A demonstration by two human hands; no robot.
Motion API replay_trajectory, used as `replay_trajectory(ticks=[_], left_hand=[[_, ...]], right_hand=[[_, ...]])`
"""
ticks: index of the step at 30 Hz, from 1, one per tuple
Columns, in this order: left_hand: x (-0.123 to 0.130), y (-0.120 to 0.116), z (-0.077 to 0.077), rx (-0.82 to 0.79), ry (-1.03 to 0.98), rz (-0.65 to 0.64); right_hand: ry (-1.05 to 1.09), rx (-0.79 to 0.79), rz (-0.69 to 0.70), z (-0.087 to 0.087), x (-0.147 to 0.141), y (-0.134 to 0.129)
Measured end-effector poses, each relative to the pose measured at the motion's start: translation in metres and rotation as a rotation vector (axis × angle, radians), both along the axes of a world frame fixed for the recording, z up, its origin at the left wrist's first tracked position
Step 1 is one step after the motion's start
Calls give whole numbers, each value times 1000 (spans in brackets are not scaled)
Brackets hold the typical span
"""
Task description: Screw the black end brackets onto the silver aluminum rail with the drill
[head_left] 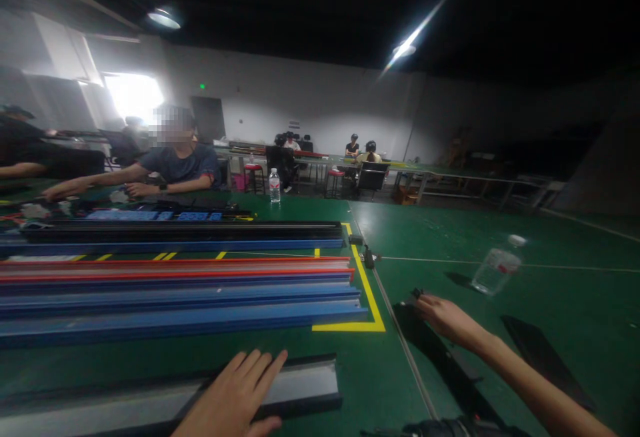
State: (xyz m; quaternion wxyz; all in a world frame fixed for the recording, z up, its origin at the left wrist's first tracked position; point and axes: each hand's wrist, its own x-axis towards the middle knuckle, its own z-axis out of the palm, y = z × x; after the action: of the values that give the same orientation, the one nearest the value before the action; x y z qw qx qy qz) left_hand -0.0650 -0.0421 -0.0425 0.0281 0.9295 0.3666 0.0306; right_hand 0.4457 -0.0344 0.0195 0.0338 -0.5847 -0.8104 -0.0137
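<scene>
My left hand lies palm down with its fingers spread on a long black-edged channel with a pale inside, near the front of the green table. Out to the right, my right hand has its fingers closed on a small black part above the table. Blue rails and an orange-red rail lie lengthwise beyond my left hand. Small black pieces rest by the corner of the yellow tape.
A clear bottle leans at the right, beside a dark flat strip. Another bottle stands at the far edge. A person reaches over blue parts at the left. Dark items lie at the bottom edge.
</scene>
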Motion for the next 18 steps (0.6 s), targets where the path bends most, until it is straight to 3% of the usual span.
replay_trajectory(ticks=[7, 12, 18], left_hand=[[-3, 0, -6, 112, -29, -35], [-4, -1, -2, 180, -18, -75], [-5, -2, 1, 201, -3, -101]], right_hand=[[-27, 3, 230, 2, -59, -28], [-47, -66, 410, -4, -105, -32], [-48, -116, 504, -5, -137, -35]])
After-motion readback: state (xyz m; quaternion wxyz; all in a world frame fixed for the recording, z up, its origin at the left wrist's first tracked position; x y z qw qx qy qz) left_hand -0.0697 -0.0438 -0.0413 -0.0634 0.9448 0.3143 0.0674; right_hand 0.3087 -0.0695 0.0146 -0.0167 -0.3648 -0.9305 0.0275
